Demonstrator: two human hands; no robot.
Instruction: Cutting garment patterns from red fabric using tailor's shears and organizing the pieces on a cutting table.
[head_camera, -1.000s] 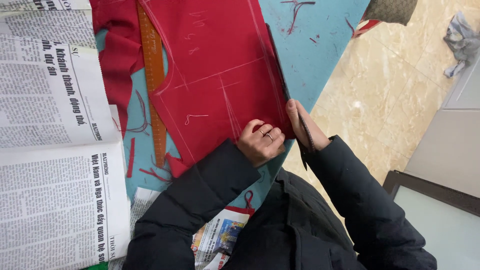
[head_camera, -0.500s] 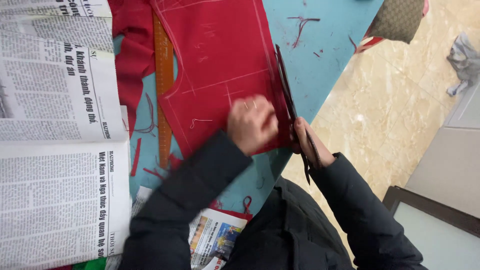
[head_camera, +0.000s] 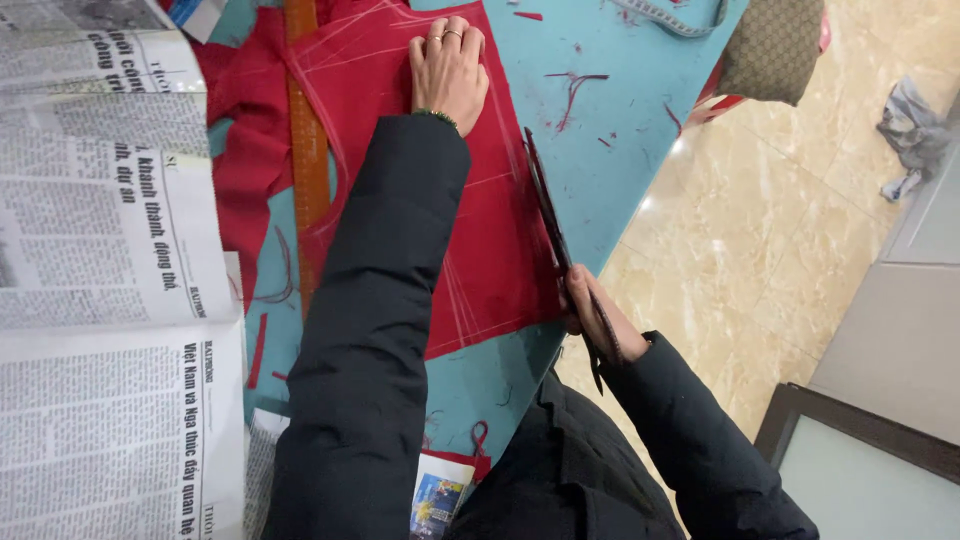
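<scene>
Nearby, ruler (head_camera: 308, 170) (wooden) and newspapers (head_camera: 100, 250) flank red fabric (head_camera: 500, 250).

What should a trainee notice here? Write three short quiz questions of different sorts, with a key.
1. True or false: the left hand lies flat on the red fabric.
2. What does the right hand hold? A) scissors B) a pencil C) a tape roll
3. Fill in: the sheets spread along the left side of the blue table are ____.

Key: 1 true; 2 A; 3 newspaper.
</scene>
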